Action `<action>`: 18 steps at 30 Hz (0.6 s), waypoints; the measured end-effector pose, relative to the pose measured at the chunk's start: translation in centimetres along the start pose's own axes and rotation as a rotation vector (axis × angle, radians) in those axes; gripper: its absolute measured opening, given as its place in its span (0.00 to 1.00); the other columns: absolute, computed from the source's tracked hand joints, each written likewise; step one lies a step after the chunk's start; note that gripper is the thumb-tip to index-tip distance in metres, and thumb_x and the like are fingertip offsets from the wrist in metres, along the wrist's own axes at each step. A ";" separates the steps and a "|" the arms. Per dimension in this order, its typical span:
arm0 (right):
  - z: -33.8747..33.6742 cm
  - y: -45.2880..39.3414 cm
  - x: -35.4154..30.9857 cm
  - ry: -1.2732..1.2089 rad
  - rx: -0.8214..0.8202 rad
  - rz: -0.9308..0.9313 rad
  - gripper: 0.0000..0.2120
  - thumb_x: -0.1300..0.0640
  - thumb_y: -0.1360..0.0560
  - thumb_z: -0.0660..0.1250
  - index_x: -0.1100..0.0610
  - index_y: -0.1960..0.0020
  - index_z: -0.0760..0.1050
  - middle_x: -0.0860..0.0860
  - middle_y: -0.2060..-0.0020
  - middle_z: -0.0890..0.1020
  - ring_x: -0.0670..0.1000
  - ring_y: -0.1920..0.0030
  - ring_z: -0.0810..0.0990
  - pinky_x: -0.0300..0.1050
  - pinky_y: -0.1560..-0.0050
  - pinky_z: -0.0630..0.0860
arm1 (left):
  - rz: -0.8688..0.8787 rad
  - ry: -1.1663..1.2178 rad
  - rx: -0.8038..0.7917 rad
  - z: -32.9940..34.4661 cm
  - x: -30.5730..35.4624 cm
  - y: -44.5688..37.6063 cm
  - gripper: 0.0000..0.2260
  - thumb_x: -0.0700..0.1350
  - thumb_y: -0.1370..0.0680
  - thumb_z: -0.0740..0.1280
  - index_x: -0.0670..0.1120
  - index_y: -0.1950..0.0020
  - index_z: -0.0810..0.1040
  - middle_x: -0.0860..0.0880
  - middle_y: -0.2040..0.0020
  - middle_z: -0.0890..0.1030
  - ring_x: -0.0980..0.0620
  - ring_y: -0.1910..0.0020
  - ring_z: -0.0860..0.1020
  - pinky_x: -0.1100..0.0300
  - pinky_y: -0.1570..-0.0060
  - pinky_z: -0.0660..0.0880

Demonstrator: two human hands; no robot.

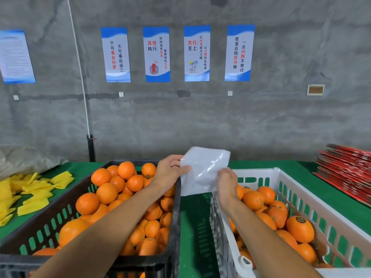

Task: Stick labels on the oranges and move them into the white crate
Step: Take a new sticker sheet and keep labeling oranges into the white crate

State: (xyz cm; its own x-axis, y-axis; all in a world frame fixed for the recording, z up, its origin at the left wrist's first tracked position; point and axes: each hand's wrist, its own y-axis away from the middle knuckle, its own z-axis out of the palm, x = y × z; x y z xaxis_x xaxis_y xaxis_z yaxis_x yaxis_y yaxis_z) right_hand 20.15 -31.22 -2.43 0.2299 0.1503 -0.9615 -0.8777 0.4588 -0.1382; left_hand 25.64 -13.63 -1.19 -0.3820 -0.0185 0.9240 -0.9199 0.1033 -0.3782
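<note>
A black crate [176,217] on the left is heaped with plain oranges [106,192]. The white crate [281,177] on the right holds several oranges; one [300,228] shows a dark round label on top. Between the crates, raised above the table, both hands hold a white plastic sheet or bag [202,171]. My left hand [170,169] grips its left edge with the thumb on the front. My right hand [226,181] pinches its lower right edge. I cannot make out any labels on the sheet.
Green cloth covers the table [192,217]. Yellow foam sleeves [34,189] lie scattered at the left, with a grey bag behind them. A stack of red flat cartons [347,169] sits at the far right. A concrete wall with posters stands behind the table.
</note>
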 end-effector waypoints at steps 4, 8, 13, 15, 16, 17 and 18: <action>0.1 0.2 0.0 0.112 -0.046 -0.113 0.10 0.53 0.17 0.57 0.54 0.54 0.72 0.49 0.60 0.76 0.50 0.60 0.74 0.46 0.61 0.70 | 0.047 0.028 0.088 -0.2 1.8 0.0 0.16 0.33 0.26 0.76 0.41 0.41 0.78 0.45 0.56 0.86 0.48 0.58 0.85 0.57 0.61 0.80; -0.1 2.2 -1.1 0.172 -0.081 -0.237 0.13 0.53 0.16 0.62 0.61 0.55 0.70 0.52 0.64 0.73 0.50 0.65 0.71 0.49 0.62 0.71 | 0.014 0.031 0.124 -0.7 5.2 1.3 0.24 0.33 0.25 0.75 0.47 0.33 0.73 0.43 0.53 0.84 0.48 0.59 0.83 0.57 0.60 0.82; -1.0 6.7 -4.6 0.223 -0.196 -0.328 0.13 0.51 0.17 0.62 0.57 0.57 0.70 0.48 0.75 0.71 0.52 0.80 0.70 0.41 0.78 0.67 | 0.070 -0.094 0.111 -1.5 8.3 6.7 0.12 0.35 0.21 0.70 0.45 0.38 0.82 0.44 0.48 0.84 0.48 0.51 0.81 0.53 0.47 0.79; -1.9 10.0 -5.5 0.245 -0.221 -0.353 0.13 0.50 0.18 0.63 0.57 0.57 0.70 0.47 0.78 0.70 0.54 0.82 0.70 0.40 0.79 0.66 | 0.111 -0.128 0.116 -2.4 8.6 10.6 0.10 0.38 0.20 0.70 0.46 0.39 0.84 0.48 0.46 0.85 0.53 0.50 0.82 0.62 0.51 0.78; -2.5 11.7 -5.6 0.252 -0.239 -0.366 0.13 0.49 0.18 0.63 0.57 0.55 0.72 0.50 0.77 0.72 0.55 0.82 0.71 0.40 0.79 0.66 | 0.139 -0.144 0.131 -2.8 8.5 12.9 0.10 0.39 0.20 0.71 0.47 0.39 0.84 0.50 0.45 0.85 0.56 0.49 0.82 0.65 0.51 0.77; -3.1 13.5 -5.5 0.269 -0.258 -0.370 0.12 0.49 0.19 0.63 0.58 0.53 0.74 0.53 0.75 0.75 0.55 0.82 0.71 0.41 0.80 0.66 | 0.161 -0.141 0.160 -2.9 8.2 15.2 0.11 0.39 0.20 0.71 0.48 0.39 0.83 0.53 0.44 0.85 0.60 0.48 0.82 0.67 0.51 0.76; -3.7 15.3 -5.2 0.287 -0.272 -0.365 0.12 0.49 0.19 0.64 0.58 0.51 0.75 0.56 0.74 0.77 0.56 0.83 0.72 0.41 0.80 0.67 | 0.167 -0.112 0.195 -2.9 7.8 17.6 0.11 0.39 0.20 0.71 0.50 0.40 0.83 0.58 0.44 0.85 0.64 0.47 0.82 0.70 0.51 0.75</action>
State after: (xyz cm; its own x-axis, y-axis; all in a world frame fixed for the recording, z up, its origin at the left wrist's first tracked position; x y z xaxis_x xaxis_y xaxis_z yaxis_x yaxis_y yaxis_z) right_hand 3.96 -28.21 -0.44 0.4499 -0.2392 -0.8604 -0.8482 0.1872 -0.4956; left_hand 6.69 -9.04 -0.45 -0.5273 -0.1278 0.8400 -0.8388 -0.0791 -0.5386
